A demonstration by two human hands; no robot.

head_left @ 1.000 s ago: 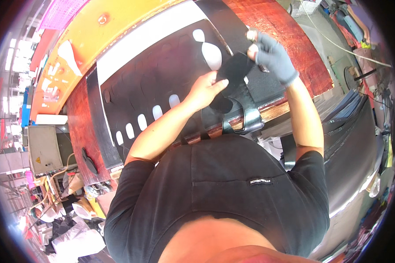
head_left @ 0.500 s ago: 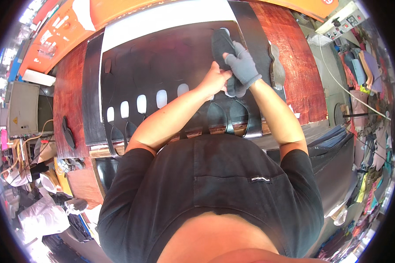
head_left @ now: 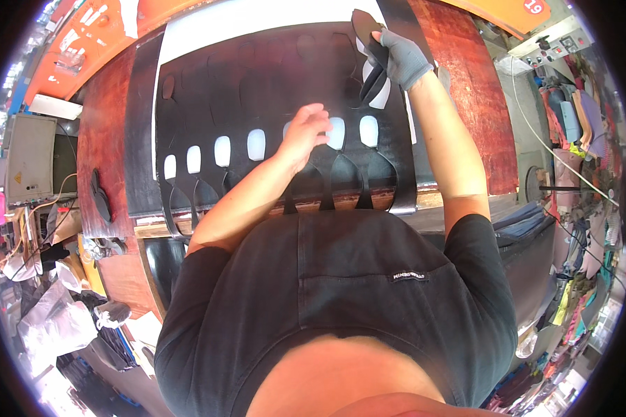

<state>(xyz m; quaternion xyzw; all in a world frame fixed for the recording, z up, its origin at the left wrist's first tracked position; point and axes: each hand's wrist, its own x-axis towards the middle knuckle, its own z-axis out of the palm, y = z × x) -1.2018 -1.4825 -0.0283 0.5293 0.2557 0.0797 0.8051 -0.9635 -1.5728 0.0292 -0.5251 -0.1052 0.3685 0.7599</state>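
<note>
1. On the left, a row of white rounded patches point(head_left: 222, 151) shows along the near part of the black sheet point(head_left: 271, 90)
2. Mid-table, the bare left hand point(head_left: 304, 133) hangs over that row, fingers loosely curled, no piece visible in it
3. Further right, dark flat pieces point(head_left: 369, 36) jut leftward from the gloved right hand point(head_left: 405, 60), which pinches them; the step looks like gathering pieces, and the next move likely calls for keeping them together

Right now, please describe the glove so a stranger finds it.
On the red wooden table lies a black sheet. Over its far right corner, the right hand holds dark flat material. That hand wears the grey glove; the left hand is bare.
</note>
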